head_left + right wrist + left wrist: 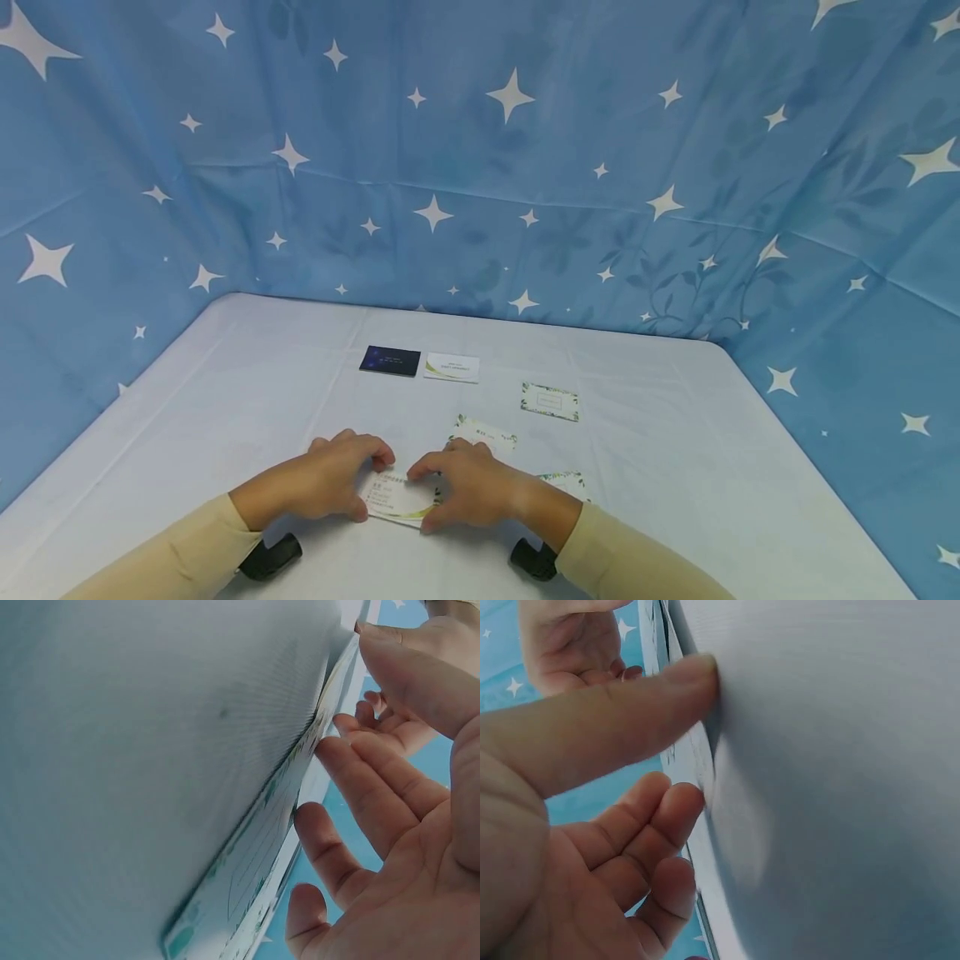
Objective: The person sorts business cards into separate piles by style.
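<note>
A white business card (pixel 401 496) with printed lines and a yellow-green curve lies between the hands on the near part of the table. My left hand (pixel 333 479) holds its left side, thumb at the near left corner and fingertips at the far edge. On the right side my right hand (pixel 472 487) holds it with thumb and forefinger. A leaf-bordered card (pixel 491 437) shows partly behind the right hand's fingers. Another leaf-bordered card (pixel 566 481) is mostly hidden by the right wrist. In the left wrist view the left thumb (pixel 694 675) is right at the card's edge.
Farther back on the white-covered table (pixel 247 375) lie a dark blue card (pixel 390 361), a white card with a yellow-green corner (pixel 452 367) and a leaf-bordered card (pixel 550 401). A blue curtain (pixel 480 158) with white stars hangs behind the table.
</note>
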Tool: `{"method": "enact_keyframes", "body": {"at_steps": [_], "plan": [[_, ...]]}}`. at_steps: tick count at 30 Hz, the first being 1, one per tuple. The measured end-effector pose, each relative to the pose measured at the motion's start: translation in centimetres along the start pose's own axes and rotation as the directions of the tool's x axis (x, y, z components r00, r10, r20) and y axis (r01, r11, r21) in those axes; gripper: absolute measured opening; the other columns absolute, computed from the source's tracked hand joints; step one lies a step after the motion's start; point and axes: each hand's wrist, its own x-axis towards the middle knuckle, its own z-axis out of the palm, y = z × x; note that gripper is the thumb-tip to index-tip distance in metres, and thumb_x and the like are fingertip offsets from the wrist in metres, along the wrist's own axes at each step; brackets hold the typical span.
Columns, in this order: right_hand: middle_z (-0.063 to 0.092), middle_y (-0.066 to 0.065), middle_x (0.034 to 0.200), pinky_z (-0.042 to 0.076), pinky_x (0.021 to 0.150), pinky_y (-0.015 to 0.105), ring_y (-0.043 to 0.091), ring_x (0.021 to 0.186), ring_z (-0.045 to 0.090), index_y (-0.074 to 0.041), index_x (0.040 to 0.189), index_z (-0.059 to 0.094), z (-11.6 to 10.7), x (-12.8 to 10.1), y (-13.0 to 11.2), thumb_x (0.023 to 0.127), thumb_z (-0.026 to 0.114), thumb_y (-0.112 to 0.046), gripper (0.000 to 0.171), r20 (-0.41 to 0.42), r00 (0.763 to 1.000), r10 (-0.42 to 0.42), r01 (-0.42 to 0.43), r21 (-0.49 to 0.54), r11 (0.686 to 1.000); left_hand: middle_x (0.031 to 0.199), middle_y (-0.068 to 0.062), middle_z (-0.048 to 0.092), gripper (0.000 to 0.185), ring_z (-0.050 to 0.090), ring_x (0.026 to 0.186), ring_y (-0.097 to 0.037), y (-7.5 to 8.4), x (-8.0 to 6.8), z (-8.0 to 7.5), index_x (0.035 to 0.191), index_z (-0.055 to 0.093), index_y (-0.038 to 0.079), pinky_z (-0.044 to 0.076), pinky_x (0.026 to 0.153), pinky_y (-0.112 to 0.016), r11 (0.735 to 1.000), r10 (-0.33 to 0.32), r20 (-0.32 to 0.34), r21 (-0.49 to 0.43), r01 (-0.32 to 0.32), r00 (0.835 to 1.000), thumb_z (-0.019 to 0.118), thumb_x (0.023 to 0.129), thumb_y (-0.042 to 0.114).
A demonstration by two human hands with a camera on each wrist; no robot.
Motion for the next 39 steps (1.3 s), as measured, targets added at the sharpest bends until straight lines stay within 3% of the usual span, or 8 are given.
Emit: {"method": "enact_keyframes", "body": {"at_steps": [4, 10, 17, 22, 31, 39], "plan": [[0.059, -0.019, 0.119, 0.038, 0.091, 0.036, 0.01, 0.108, 0.046, -0.03, 0.132, 0.064, 0.0, 0.0, 0.0, 0.08, 0.083, -0.043, 0.057, -0.013, 1.0, 0.007, -0.007, 0.002, 1.0, 0.103, 0.011, 0.053, 0.06, 0.046, 0.1, -0.018, -0.2, -0.1, 0.1, 0.115, 0.062, 0.016, 0.033, 0.086, -0.046, 0.999, -0.026, 0.001, -0.031, 0.026, 1.0, 0.093, 0.064, 0.009], [0.061, -0.018, 0.119, 0.037, 0.088, 0.033, 0.007, 0.101, 0.045, -0.026, 0.134, 0.063, -0.1, 0.1, -0.2, 0.077, 0.084, -0.048, 0.065, -0.027, 1.0, 0.001, -0.001, -0.015, 1.0, 0.103, 0.01, 0.051, 0.063, 0.044, 0.098, -0.019, -0.6, -0.4, -0.4, 0.118, 0.06, 0.016, 0.035, 0.085, -0.045, 0.997, -0.055, -0.014, -0.046, 0.055, 0.998, 0.092, 0.064, 0.011], [0.064, -0.013, 0.123, 0.037, 0.091, 0.036, 0.009, 0.104, 0.048, -0.022, 0.135, 0.064, 0.0, 0.1, -0.2, 0.078, 0.082, -0.051, 0.066, -0.126, 0.992, -0.027, 0.019, -0.065, 0.998, 0.106, 0.01, 0.053, 0.063, 0.046, 0.104, -0.022, -0.6, -0.5, -1.1, 0.121, 0.059, 0.015, 0.037, 0.087, -0.047, 0.997, -0.042, -0.065, -0.063, 0.038, 0.997, 0.092, 0.067, 0.013], [0.062, -0.008, 0.118, 0.04, 0.089, 0.039, 0.014, 0.104, 0.049, -0.024, 0.137, 0.063, -0.4, 0.0, 0.2, 0.081, 0.082, -0.046, 0.063, -0.187, 0.982, 0.037, -0.027, 0.053, 0.998, 0.118, 0.008, 0.056, 0.065, 0.049, 0.118, -0.026, -0.7, 0.0, -1.1, 0.128, 0.059, 0.013, 0.035, 0.091, -0.051, 0.997, -0.029, -0.157, -0.08, 0.016, 0.987, 0.09, 0.071, 0.014], [0.059, 0.003, 0.125, 0.044, 0.09, 0.047, 0.025, 0.112, 0.053, -0.019, 0.14, 0.06, -2.0, 0.1, 2.2, 0.086, 0.079, -0.037, 0.061, -0.309, 0.948, 0.075, -0.017, 0.187, 0.982, 0.128, -0.002, 0.056, 0.054, 0.047, 0.121, -0.029, -0.6, 2.2, -1.5, 0.128, 0.064, 0.014, 0.034, 0.094, -0.057, 0.996, -0.02, -0.275, -0.092, -0.006, 0.961, 0.086, 0.08, 0.02], [0.059, 0.008, 0.129, 0.044, 0.094, 0.051, 0.029, 0.115, 0.054, -0.016, 0.139, 0.06, -3.6, 1.3, 4.6, 0.09, 0.076, -0.031, 0.053, -0.406, 0.909, 0.089, -0.019, 0.173, 0.985, 0.131, -0.005, 0.058, 0.052, 0.044, 0.122, -0.031, -0.2, 5.8, -2.5, 0.13, 0.064, 0.013, 0.034, 0.094, -0.055, 0.997, -0.01, -0.319, -0.078, -0.016, 0.948, 0.084, 0.083, 0.024]]}}
